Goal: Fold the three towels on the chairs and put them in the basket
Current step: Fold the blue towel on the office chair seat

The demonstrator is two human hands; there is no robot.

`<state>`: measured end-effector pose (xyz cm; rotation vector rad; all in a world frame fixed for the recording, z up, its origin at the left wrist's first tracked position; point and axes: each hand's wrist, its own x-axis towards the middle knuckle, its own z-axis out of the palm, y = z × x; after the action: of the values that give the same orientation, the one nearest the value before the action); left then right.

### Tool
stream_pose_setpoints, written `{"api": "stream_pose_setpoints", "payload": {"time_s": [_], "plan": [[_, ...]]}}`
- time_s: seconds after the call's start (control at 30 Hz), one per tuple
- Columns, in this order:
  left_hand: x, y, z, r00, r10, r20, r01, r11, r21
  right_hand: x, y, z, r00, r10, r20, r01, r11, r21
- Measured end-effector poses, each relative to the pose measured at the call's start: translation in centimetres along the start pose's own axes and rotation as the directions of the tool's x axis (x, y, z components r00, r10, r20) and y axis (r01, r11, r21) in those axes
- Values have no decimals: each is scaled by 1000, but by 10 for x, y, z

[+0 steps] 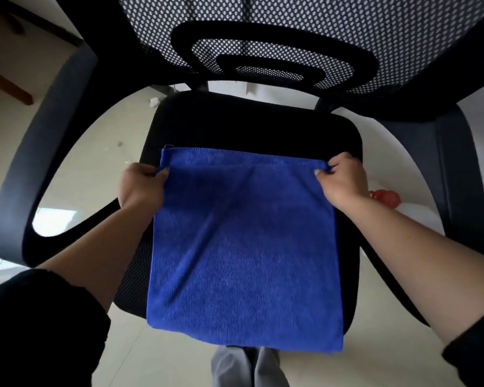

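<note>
**Blue towel doubled on the chair seat, both corners pinched**

We have the blue towel [243, 247] lying on the black chair seat [257, 127], its near edge hanging just past the seat's front. It looks already doubled: a second stitched hem shows just beyond the edge we are holding. Our left hand [140, 185] pinches the far left corner between thumb and fingers, and our right hand [344, 180] pinches the far right corner the same way; each grip is pressed together on the cloth, not spread.

We judge the towel light, soft and limp, a plush microfibre that will sag wherever it is unsupported and cling a little to the mesh seat. It is not fragile or slippery. The corners and hems are the best places to hold it, since they keep the edge taut and the layers aligned; a hold in the middle would let it bunch.

No basket is in view, nor the other towels.
</note>
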<state>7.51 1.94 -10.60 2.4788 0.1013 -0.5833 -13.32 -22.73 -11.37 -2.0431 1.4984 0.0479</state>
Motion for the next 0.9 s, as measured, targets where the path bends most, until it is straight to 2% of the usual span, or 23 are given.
{"api": "stream_pose_setpoints", "payload": {"time_s": [0.33,0.47,0.6,0.77,0.9], "plan": [[-27,5,-24,980,116,-163,-130,988,-81,-13,-4,-26,1000,-10,-17,12,996,87],[-22,15,-30,968,163,-190,-176,983,-53,-16,-2,-33,999,24,-35,-19,990,141],[-7,34,-21,960,207,-190,-222,973,-64,-7,-3,-27,996,56,-75,-43,987,158],[17,44,-1,986,126,-105,-138,985,-107,5,-2,-12,991,105,-88,-89,982,166],[23,41,3,995,87,-45,-89,995,-44,11,2,-8,992,80,-95,-72,993,93]]}}
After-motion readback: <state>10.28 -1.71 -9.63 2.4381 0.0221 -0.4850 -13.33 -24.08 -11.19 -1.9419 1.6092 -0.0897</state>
